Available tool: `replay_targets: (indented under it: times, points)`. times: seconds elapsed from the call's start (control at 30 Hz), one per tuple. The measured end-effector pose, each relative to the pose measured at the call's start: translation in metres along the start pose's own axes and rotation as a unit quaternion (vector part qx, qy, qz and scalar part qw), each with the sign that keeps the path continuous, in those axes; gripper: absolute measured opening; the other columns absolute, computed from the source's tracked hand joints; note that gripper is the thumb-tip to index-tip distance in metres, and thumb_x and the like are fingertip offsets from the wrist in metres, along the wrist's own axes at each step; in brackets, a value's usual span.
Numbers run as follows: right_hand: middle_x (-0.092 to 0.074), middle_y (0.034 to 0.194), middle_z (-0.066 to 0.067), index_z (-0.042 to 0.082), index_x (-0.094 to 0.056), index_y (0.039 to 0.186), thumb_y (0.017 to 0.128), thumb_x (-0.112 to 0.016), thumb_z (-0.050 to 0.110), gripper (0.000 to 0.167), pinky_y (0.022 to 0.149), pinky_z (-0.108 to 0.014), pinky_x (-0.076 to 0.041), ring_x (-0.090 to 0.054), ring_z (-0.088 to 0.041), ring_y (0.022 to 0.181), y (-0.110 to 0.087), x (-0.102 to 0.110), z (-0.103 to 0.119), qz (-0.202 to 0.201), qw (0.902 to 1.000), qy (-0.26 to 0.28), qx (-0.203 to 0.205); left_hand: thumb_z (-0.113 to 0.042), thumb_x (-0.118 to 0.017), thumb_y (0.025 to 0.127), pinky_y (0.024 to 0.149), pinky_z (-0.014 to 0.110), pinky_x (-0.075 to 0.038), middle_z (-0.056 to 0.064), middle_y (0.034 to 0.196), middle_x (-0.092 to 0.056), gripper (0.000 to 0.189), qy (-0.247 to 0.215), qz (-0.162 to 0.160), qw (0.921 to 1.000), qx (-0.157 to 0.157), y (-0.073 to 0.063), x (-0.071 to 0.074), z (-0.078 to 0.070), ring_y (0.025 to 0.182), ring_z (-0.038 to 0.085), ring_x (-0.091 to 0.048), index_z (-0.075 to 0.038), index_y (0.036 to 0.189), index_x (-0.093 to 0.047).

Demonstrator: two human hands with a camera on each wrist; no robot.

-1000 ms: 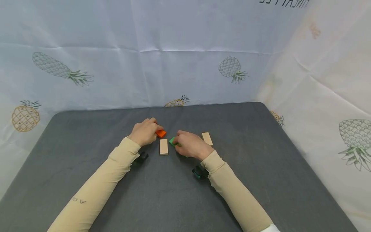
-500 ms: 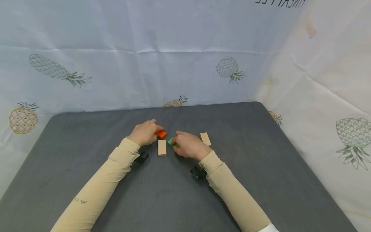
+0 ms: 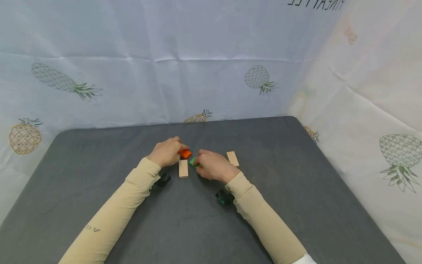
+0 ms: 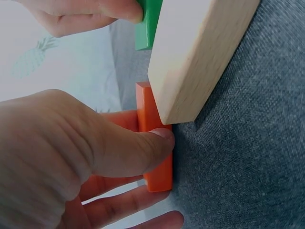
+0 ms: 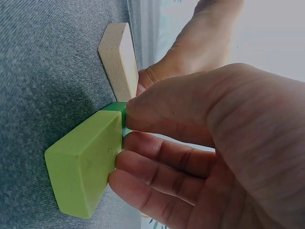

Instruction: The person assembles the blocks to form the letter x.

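Observation:
My left hand (image 3: 166, 151) pinches an orange block (image 4: 159, 167), thumb on the near face and fingers behind, as the left wrist view shows. Just beside it a plain wooden block (image 3: 183, 169) lies on the table. Right of that block, my right hand (image 3: 215, 165) holds a green block (image 3: 192, 161) between thumb and fingers. In the right wrist view, most of this green block (image 5: 116, 107) is hidden behind a light green block (image 5: 86, 162), which the other fingertips touch or nearly touch. From the head view the right hand covers most of the light green block.
A second wooden block (image 3: 232, 158) lies just beyond the right hand. Dark cloth covers the table (image 3: 184, 227). White curtain (image 3: 204, 88) with pineapple prints hangs along the back and right edges.
The orange block has shifted slightly right with my left hand, closer to the green block. My right hand stays on the green block. The whole head view has drifted a little.

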State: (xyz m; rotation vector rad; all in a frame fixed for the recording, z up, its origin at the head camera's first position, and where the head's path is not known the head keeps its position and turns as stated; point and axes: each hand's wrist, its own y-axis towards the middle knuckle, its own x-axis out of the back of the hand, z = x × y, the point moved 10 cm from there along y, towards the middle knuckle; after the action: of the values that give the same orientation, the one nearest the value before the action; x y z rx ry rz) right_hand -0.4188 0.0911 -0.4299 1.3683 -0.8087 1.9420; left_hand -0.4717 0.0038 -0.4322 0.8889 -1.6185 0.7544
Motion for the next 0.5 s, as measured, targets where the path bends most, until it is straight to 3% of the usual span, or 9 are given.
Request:
replay_targets:
  times: [0.5]
  points:
    - [-0.062,0.101,-0.004,0.012,-0.077,0.113,0.099,-0.064,0.017,0.020,0.066,-0.025,-0.045,-0.052,-0.013,0.075,0.0018,-0.0007,-0.0001,0.000,0.9999,-0.010,-0.005,0.001,-0.060,0.091,0.072,0.042,-0.056,0.012,0.117,-0.065,0.043,-0.001,-0.010,0.9999,-0.006,0.0002,-0.0010,-0.0055,0.093,0.026,-0.062,-0.018,0.127,-0.073]
